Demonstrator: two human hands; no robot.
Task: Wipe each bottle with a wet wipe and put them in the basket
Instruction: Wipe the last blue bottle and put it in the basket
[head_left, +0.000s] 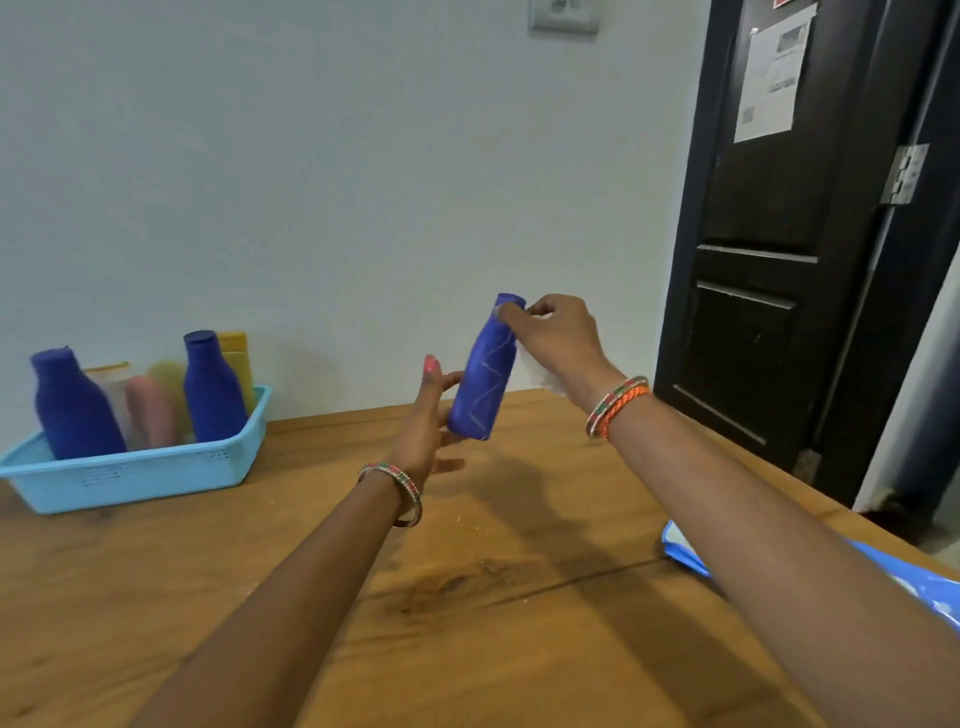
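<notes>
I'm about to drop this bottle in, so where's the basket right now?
The basket sits at the far left of the wooden table, against the wall, to the left of the left hand and already holding several bottles.

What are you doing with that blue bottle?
A person is cleaning bottles. The left hand holds a blue bottle up over the wooden table, and the right hand grips it near the cap with a white wipe tucked under the palm. Several other bottles already stand in the light blue basket on the left.
</notes>
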